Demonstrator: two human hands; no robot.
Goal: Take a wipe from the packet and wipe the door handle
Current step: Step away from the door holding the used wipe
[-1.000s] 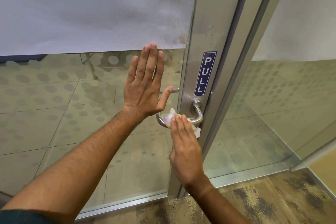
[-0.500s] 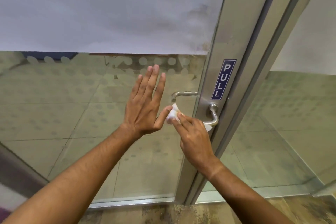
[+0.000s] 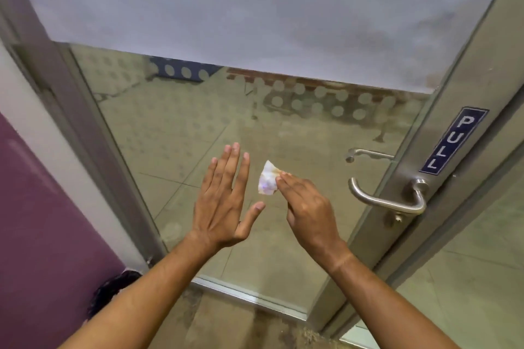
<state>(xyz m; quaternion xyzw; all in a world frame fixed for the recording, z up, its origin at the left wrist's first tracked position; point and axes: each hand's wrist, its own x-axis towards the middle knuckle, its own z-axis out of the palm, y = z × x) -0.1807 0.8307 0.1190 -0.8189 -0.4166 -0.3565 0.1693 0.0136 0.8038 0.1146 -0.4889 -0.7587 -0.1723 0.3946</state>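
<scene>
- Left hand (image 3: 224, 201): raised in front of the glass door panel (image 3: 181, 133), palm toward the glass, fingers straight and held close together, thumb angled out to the right. It holds nothing. Contact with the glass cannot be determined.
- Right hand (image 3: 307, 207): just beside the left hand, back of the hand toward the camera. Its fingertips (image 3: 280, 177) pinch the wipe.
- Wipe (image 3: 267, 182): white, crumpled, held between the two hands and above the left thumb. It is well apart from the door handle, to the handle's left.
- Door handle (image 3: 382, 200): metal lever mounted on the metal door stile (image 3: 465, 110), lever pointing left across the glass. Neither hand touches it.
- Second lever (image 3: 368, 153): visible through the glass above the near handle, on the far side of the door.
- PULL sign (image 3: 453, 140): dark blue label with white letters, fixed to the stile above the handle.
- Upper glass: covered by a frosted band (image 3: 255, 8); a dotted pattern sits below it.
- Containers: no wipe packet is visible in this view.
</scene>
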